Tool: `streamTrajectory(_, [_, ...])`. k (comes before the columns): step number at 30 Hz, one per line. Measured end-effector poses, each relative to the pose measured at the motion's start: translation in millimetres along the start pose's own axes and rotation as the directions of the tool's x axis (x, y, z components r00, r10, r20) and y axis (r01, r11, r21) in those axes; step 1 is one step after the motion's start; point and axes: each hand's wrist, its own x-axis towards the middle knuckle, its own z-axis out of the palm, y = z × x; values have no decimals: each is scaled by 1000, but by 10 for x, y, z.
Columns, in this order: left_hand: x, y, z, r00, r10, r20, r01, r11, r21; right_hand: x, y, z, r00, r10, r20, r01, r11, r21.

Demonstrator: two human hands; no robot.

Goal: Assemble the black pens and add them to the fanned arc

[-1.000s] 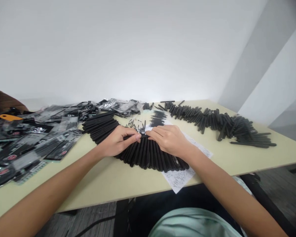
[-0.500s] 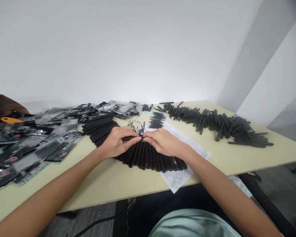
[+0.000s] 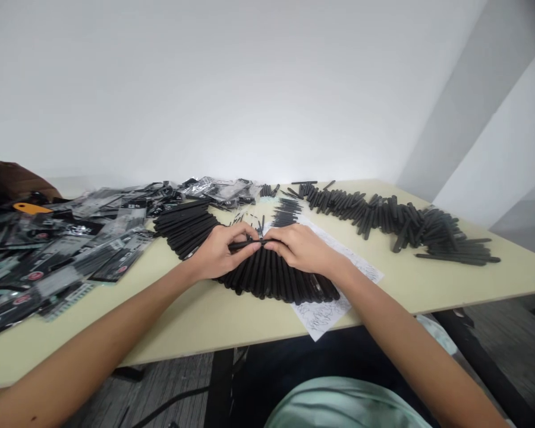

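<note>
Black rod (image 3: 245, 244), mostly hidden by the fingers, sits pinched in the left hand (image 3: 220, 252), while the curled right hand (image 3: 301, 248) closes at its far end, grip unclear, both above a fan of black sticks (image 3: 271, 279) toward the counter's (image 3: 205, 321) front edge.

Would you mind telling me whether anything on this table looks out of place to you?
Two things stand out. At the right end of the long row of black sticks, a few sticks lie lengthwise across the others instead of side by side. On the left, an orange piece catches the eye among the dark packets.
</note>
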Motion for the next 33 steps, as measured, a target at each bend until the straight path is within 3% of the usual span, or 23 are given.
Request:
streamTrajectory(6, [18, 7, 27, 998, -51, 42, 51, 999, 2, -4, 42, 57, 1000, 16, -2, -16, 1000, 26])
streamTrajectory(9, [7, -11, 112, 999, -39, 33, 36, 996, 81, -17, 74, 85, 1000, 0, -3, 0, 999, 42])
streamTrajectory(14, [-41, -11, 207, 998, 52, -36, -45, 983, 178, -40, 94, 88, 998, -54, -17, 55, 997, 49])
streamTrajectory(18, [-74, 41, 189, 986, 157, -53, -145, 973, 181, -59, 76, 59, 995, -83, -53, 85, 996, 34])
streamTrajectory(23, [-64, 57, 142, 975, 211, -72, -188, 952, 242, -56, 80, 48, 993, -81, -90, 83, 996, 24])
streamTrajectory(28, [-17, 35, 59, 972, 229, 57, -235, 913, 333, -23, 47, 81, 993, -82, -90, 84, 996, 22])
streamTrajectory(33, [15, 22, -13, 981, 133, 142, -178, 905, 387, -8, 9, 95, 992, -62, -108, 61, 998, -18])
